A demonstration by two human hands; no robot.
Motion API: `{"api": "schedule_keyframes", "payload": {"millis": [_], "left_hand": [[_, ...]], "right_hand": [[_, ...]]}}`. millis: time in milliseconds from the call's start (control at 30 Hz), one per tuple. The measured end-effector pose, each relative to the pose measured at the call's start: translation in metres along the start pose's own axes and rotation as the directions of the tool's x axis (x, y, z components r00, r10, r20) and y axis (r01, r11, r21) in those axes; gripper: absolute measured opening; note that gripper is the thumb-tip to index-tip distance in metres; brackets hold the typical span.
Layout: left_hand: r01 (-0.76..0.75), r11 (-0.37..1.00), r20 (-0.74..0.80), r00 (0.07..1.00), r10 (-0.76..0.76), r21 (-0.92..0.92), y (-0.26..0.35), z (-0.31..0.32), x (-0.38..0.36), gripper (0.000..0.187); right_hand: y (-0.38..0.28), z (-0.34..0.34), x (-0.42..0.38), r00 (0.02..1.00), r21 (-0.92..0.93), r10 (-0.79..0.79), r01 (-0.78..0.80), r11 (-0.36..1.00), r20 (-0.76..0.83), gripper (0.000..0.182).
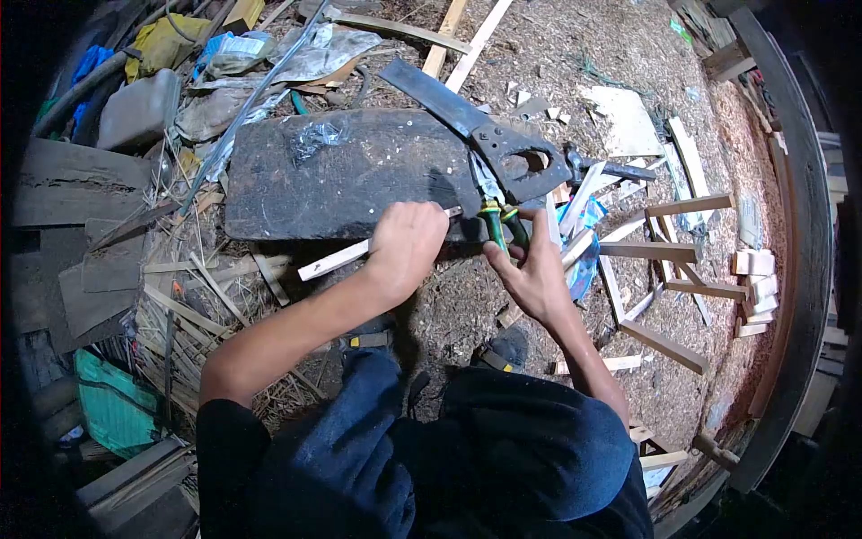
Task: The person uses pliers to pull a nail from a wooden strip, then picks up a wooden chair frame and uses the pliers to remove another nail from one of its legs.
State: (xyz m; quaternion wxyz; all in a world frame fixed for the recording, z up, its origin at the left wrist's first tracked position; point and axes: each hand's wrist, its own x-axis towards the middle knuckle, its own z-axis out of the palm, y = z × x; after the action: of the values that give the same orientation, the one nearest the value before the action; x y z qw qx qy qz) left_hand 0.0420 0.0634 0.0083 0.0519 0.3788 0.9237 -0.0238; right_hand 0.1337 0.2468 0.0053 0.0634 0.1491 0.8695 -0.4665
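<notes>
My left hand [410, 235] is closed around a thin wooden strip [332, 261] at the near edge of a dark wooden block [341, 175]. The strip's pale end sticks out to the left, and its other end shows just right of the fist. My right hand [536, 269] grips the green and yellow handles of pliers [492, 216], whose jaws point away from me over the block's right end. A handsaw [440, 99] with a dark handle lies across the block just beyond the pliers.
A hammer [620, 169] lies right of the saw handle. Wooden frame pieces [651, 251] stand at the right, near small stacked blocks [756, 287]. Thin sticks [189, 310] litter the left floor by a green container [117, 404]. A metal rod [256, 94] slants at upper left.
</notes>
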Motion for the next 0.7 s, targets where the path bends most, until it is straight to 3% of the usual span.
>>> {"api": "schedule_keyframes", "payload": {"millis": [67,100,200,233,267,300,400,433,533,700], "left_hand": [[-0.004,0.998,-0.011,1.0,0.003,-0.058,-0.009,0.002,-0.004,0.021],[0.01,0.997,0.001,1.0,-0.01,-0.074,-0.012,-0.005,-0.007,0.024],[0.029,0.987,0.034,0.999,-0.024,-0.159,-0.028,-0.017,-0.017,0.033],[-0.004,0.96,0.051,0.999,0.019,-0.28,-0.035,-0.022,-0.019,0.036],[-0.036,0.917,0.061,0.996,0.066,-0.397,-0.04,-0.029,-0.019,0.038],[0.033,0.889,0.162,0.986,0.047,-0.456,-0.042,-0.038,-0.019,0.041],[0.029,0.868,0.147,0.988,0.051,-0.495,-0.043,-0.048,-0.022,0.042],[0.05,0.854,0.192,0.98,0.059,-0.519,-0.042,-0.053,-0.021,0.042],[0.053,0.818,0.223,0.97,0.094,-0.572,-0.038,-0.058,-0.018,0.041],[0.056,0.788,0.267,0.953,0.14,-0.613,-0.031,-0.058,-0.017,0.039]], "right_hand": [[-0.004,-0.003,-0.001,1.0,0.052,0.015,-0.014,0.999,-0.017,0.067],[-0.005,-0.003,-0.002,0.998,0.191,0.064,-0.062,0.98,-0.005,0.067],[0.006,0.0,-0.002,0.995,0.203,0.098,-0.098,0.974,0.013,0.059],[0.001,-0.004,-0.002,0.995,0.208,0.101,-0.1,0.973,0.007,0.059],[-0.011,-0.011,-0.001,0.976,0.23,0.175,-0.202,0.952,0.132,0.056],[-0.017,-0.015,-0.001,0.937,0.24,0.24,-0.302,0.923,0.256,0.053],[-0.006,-0.004,-0.002,0.975,0.417,0.105,-0.179,0.891,0.194,0.048],[-0.009,0.0,-0.005,0.988,0.626,0.068,-0.14,0.767,0.138,0.042],[-0.014,-0.001,-0.005,0.987,0.695,0.069,-0.15,0.704,0.144,0.038],[-0.006,0.002,-0.004,0.995,0.689,0.031,-0.086,0.72,0.092,0.036]]}}
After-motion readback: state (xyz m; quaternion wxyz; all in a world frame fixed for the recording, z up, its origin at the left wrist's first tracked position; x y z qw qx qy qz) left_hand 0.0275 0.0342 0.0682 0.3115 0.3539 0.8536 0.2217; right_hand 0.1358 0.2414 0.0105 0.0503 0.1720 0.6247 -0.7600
